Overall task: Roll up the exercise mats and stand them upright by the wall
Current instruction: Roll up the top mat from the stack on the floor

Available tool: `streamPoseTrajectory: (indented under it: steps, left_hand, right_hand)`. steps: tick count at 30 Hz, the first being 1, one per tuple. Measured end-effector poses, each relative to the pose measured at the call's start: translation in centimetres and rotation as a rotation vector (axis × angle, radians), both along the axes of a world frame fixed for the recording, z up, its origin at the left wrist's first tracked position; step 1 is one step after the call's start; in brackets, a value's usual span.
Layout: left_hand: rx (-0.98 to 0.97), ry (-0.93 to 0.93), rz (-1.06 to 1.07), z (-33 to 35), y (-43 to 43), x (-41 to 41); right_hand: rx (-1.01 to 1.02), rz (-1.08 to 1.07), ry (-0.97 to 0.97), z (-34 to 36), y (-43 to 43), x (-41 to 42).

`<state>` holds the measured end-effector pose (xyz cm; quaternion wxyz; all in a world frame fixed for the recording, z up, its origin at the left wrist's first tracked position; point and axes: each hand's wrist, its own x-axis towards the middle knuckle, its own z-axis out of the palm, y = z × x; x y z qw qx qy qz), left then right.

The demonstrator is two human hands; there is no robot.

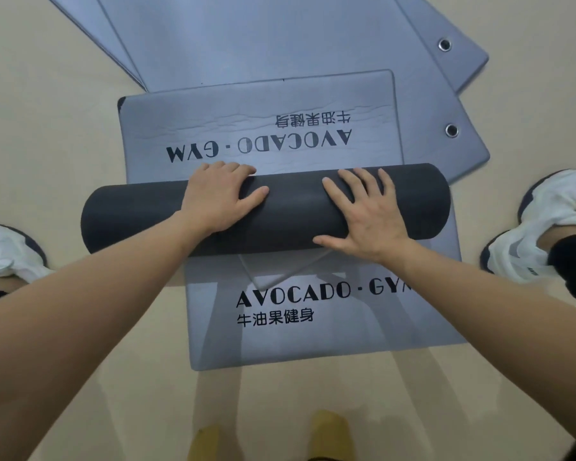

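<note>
I'm pressing the dark mat roll [296, 211] along its flat printed tail [260, 128], left hand [218, 199] curling over the roll, right hand [369, 216] spread flat on it, aiming for level, tight ends.

Both arms reach forward and down, bare, converging toward centre. Left forearm [97, 294] comes in from lower left, right forearm [479, 294] from lower right. Left hand [218, 197] lies palm-down on the roll [140, 214], its fingers [226, 168] curled over the far side and thumb [253, 194] lying along the top. Right hand [369, 214] is flat on the roll with palm down, fingers [363, 181] straight and spread, thumb [326, 242] out to the side. The hands are apart, not touching. Left foot [10, 251] and right foot [552, 221] are planted wide at the frame edges.
</note>
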<state>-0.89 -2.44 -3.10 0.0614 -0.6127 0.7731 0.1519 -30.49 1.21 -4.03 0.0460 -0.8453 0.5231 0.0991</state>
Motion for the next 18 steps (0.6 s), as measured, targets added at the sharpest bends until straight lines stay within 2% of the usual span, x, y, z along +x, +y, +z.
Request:
streamPoseTrajectory:
  steps: [4,6,13,16,18]
  left_hand:
    - [-0.221,0.155,-0.045,1.1,2.4,-1.2]
    - [-0.262,0.151,-0.076,1.1,3.9,-1.5]
    - [-0.090,-0.114,-0.130,1.4,1.8,-1.0]
    - [-0.041,-0.126,-0.116,1.8,-0.6,-0.9]
    - [-0.016,-0.124,-0.117,2.1,-2.0,-0.7]
  right_hand:
    - [0.022,0.020,-0.071,0.0,-2.8,-0.4]
    - [0.068,0.017,-0.093,0.2,-4.6,-0.5]
    - [0.352,-0.046,-0.101,2.0,-10.6,0.4]
    - [0.291,-0.087,-0.123,3.1,-11.5,1.0]
    - [0.230,-0.035,-0.114,3.2,-11.2,1.3]
